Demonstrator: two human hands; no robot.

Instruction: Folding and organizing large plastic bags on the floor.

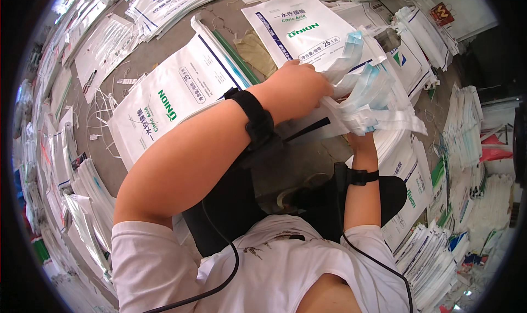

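Before me, a crumpled white plastic sack (pixel 392 118) with pale blue translucent film in its folds is bunched up between my hands. My left hand (pixel 299 90) reaches across to the right, its fingers curled closed on the sack's near-left edge. From below, my right hand (pixel 361 140) grips the bunched part; white folds cover most of its fingers. Just beyond, a flat white printed sack (pixel 291 30) with green and dark blue print lies on the floor. Under my left forearm is a stack of similar printed sacks (pixel 181 85).
More sack stacks lie at the far left (pixel 170 8), along the left side (pixel 90 192) and at the lower right (pixel 433 252). A brown crumpled piece (pixel 255 52) lies between the two nearer stacks. Black cables (pixel 233 258) run from my wrist straps (pixel 255 118).
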